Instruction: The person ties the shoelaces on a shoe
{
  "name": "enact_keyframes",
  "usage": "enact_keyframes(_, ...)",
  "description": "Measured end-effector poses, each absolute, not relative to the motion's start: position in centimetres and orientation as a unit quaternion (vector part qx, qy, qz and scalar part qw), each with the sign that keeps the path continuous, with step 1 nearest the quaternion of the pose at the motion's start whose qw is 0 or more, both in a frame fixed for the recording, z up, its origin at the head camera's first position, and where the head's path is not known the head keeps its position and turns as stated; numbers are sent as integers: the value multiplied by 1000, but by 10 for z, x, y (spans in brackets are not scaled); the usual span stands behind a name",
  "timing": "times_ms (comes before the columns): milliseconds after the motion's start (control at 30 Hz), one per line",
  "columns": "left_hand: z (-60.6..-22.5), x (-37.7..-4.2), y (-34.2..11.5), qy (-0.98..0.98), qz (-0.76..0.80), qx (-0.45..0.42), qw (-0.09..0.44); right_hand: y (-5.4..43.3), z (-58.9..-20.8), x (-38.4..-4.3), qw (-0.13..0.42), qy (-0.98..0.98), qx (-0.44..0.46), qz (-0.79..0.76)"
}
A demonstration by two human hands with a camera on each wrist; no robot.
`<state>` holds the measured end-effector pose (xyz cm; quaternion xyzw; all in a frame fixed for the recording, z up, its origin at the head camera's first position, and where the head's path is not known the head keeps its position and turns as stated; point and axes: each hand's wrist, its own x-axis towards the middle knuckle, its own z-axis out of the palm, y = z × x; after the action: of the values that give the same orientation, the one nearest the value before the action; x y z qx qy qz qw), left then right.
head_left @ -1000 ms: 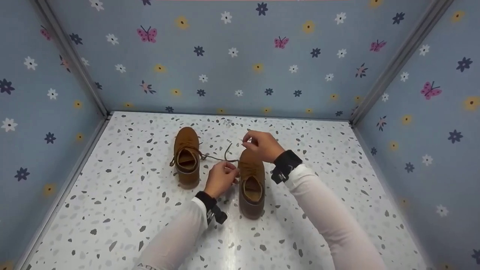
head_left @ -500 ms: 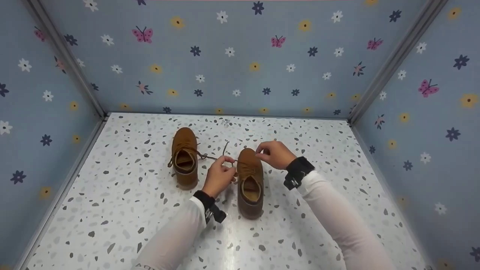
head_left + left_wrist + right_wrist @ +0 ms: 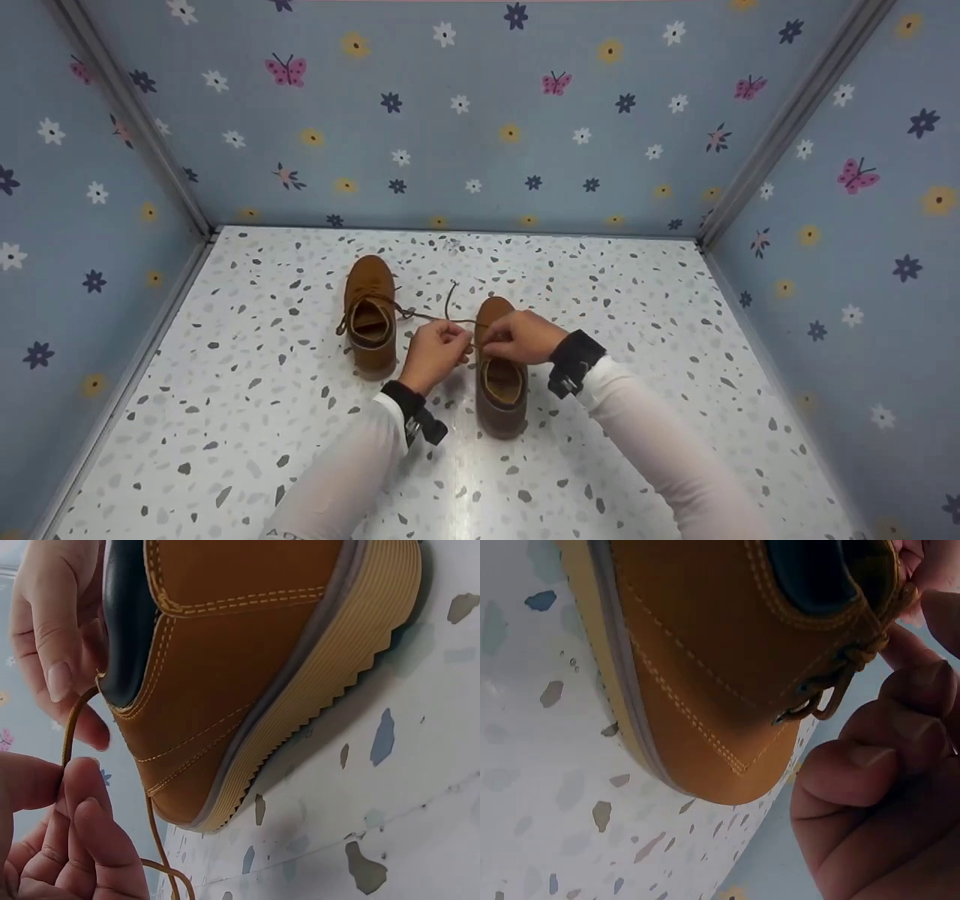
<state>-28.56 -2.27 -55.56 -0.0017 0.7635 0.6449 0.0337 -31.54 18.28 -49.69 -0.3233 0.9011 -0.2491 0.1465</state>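
Note:
The right-hand brown lace-up shoe [image 3: 501,414] stands on the floor, toe pointing away. Beside its lacing, my left hand [image 3: 436,352] pinches its brown shoelace [image 3: 73,716] between thumb and fingers; the lace runs up to the shoe's opening. Over the lacing is my right hand [image 3: 528,337], with thumb and index finger slightly apart and the other fingers curled. The right wrist view puts that thumb and index close to a lace crossing [image 3: 866,652], but whether they grip lace cannot be told. A matching shoe [image 3: 373,352] with tied laces stands to the left.
Loose lace ends [image 3: 448,300] lie on the floor between the shoes. The speckled white floor [image 3: 225,420] meets a flower-patterned back wall [image 3: 450,165] and two side walls, with a grey strip [image 3: 795,112] in the right corner.
My right hand first moves right and down, away from the shoe's toe, then left and down onto the lacing. The left hand stays beside the shoe with small finger shifts.

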Motion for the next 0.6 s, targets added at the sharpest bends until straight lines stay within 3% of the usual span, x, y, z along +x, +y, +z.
enact_keyframes(367, -552, -287, -30, 768, 637, -2, 63, 175, -501, -315, 152, 904, -300, -265)
enact_keyframes(600, -534, -299, -38, 788, 615, -1, 28, 177, -502, -313, 155, 897, -303, -282)
